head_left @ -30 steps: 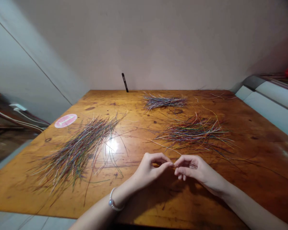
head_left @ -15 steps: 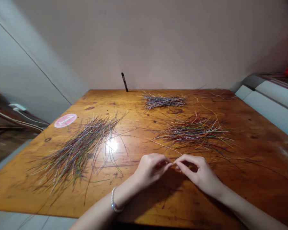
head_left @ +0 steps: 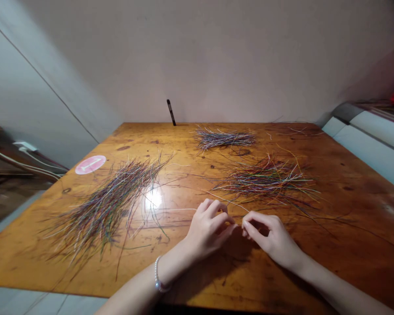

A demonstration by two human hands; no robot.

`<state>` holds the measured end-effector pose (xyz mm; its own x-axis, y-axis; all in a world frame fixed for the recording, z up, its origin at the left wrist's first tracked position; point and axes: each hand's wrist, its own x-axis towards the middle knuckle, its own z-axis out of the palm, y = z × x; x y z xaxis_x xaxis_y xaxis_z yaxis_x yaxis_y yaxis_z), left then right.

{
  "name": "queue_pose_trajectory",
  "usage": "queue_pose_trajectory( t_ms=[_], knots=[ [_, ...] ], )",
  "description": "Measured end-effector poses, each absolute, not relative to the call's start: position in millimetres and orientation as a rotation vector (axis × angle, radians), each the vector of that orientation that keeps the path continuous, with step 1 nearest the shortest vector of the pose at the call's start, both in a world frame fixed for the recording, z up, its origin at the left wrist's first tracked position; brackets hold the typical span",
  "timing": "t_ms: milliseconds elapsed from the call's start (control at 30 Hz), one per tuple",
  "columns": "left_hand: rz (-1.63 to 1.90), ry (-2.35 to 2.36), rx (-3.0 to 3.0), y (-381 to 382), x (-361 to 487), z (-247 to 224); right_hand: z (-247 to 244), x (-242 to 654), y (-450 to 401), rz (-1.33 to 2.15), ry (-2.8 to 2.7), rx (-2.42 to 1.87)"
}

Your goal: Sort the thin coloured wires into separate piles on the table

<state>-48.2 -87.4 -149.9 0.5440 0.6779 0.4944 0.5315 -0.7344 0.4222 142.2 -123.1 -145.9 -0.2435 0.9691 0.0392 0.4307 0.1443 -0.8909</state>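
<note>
Over the front middle of the table, my left hand point(head_left: 210, 225) is closed, thumb and fingertips pinched together. A thin white wire point(head_left: 175, 209) runs out leftward from behind its knuckles; the fingers hide its other end. Just to the right, my right hand point(head_left: 272, 234) pinches a second pale wire point(head_left: 228, 201), which slants up and left from the fingertips. A small gap separates the two hands. Beyond them lies a loose bundle of multicoloured wires point(head_left: 265, 179). To the left of my left hand spreads a larger, slanting bundle of thin wires point(head_left: 114, 201).
A smaller wire bundle point(head_left: 225, 138) lies near the back edge of the wooden table point(head_left: 190, 280). A black pen point(head_left: 171, 112) stands against the wall. The round pink label point(head_left: 90, 164) marked 1 is at the left edge. Stray wires point(head_left: 300, 130) lie at the back right.
My left hand has drawn slightly away from my right, opening a gap between the fingertips. A white wire now shows left of my left hand. My right hand has barely moved.
</note>
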Motion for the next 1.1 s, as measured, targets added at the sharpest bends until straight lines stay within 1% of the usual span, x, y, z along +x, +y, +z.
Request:
queue_pose_trajectory(
  t_ms=[167, 333, 500, 767, 967, 1100],
  knots=[
    [0.804, 0.997, 2.547, -87, -49, -154, -149, 143, -122, 1.056, -1.728, -1.352],
    [0.756, 0.945, 2.438, -88, -50, -159, -151, 143, -122, 1.033, -1.754, -1.361],
    [0.755, 0.937, 2.284, -88, -50, -157, -153, 143, -122, 1.018, -1.747, -1.382],
    [0.781, 0.917, 1.971, -89, -49, -146, -152, 143, -124, 1.111, -1.686, -1.335],
    [0.79, 0.91, 1.84, -87, -49, -144, -156, 144, -126, 0.961, -1.558, -1.283],
    [0.781, 0.899, 1.791, -88, -48, -143, -157, 146, -126, 0.867, -1.58, -1.262]
  ],
)
